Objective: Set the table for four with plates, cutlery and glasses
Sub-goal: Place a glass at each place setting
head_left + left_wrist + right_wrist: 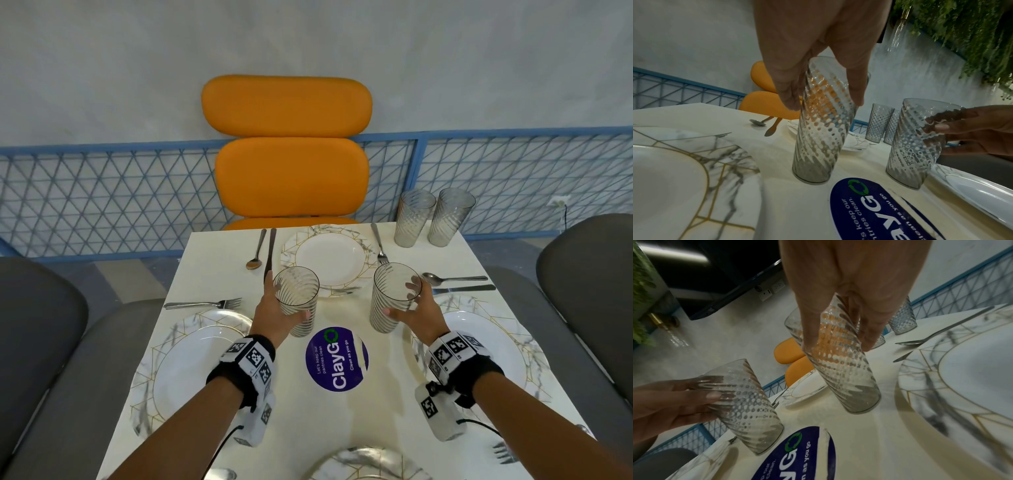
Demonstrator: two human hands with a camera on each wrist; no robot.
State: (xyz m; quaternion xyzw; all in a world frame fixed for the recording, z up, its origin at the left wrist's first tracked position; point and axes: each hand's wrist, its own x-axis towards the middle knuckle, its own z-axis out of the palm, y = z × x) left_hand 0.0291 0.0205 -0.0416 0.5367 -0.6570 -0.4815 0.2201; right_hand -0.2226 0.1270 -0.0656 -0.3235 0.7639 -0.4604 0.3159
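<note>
Four glasses and four plates are seen on the table (205, 253). A left glass (297, 301) is gripped by the left hand (274, 308), a right glass (394, 297) by the right hand (419, 310), both near the sticker (337, 358). Two spare glasses (432, 216) stand at the far right corner. The near plate (368, 464) is cut off; its cutlery is hard to make out.

A round purple sticker (336, 358) on the table (212, 260), lying just nearer than the fingertips of both hands and between them, reads "ClayGO", "Let's keep our pantries clean" and "Clean as you go".
</note>
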